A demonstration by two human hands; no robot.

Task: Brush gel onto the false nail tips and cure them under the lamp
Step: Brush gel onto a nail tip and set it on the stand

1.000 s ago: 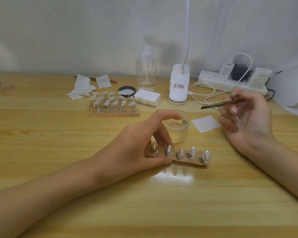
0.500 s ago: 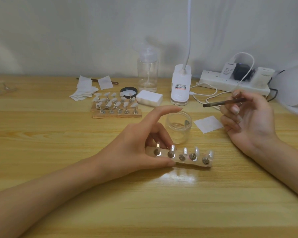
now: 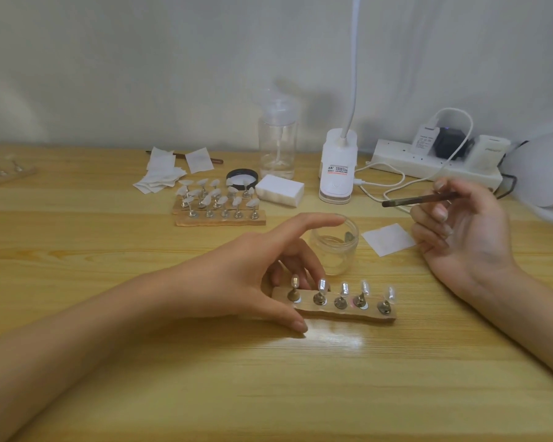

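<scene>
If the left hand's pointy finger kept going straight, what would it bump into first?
Probably the clear jar: the left hand points its index finger at the rim, though depth is unclear.

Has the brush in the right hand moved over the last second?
No. The brush, pinched in the right hand, keeps its tip just beyond the paper square, over its far edge, as before.

The nail stand [image 3: 348, 310] is pinched by the left hand [image 3: 246, 275], index finger extended; the brush [image 3: 419, 199] is held by the raised, palm-up right hand [image 3: 470, 237].
</scene>
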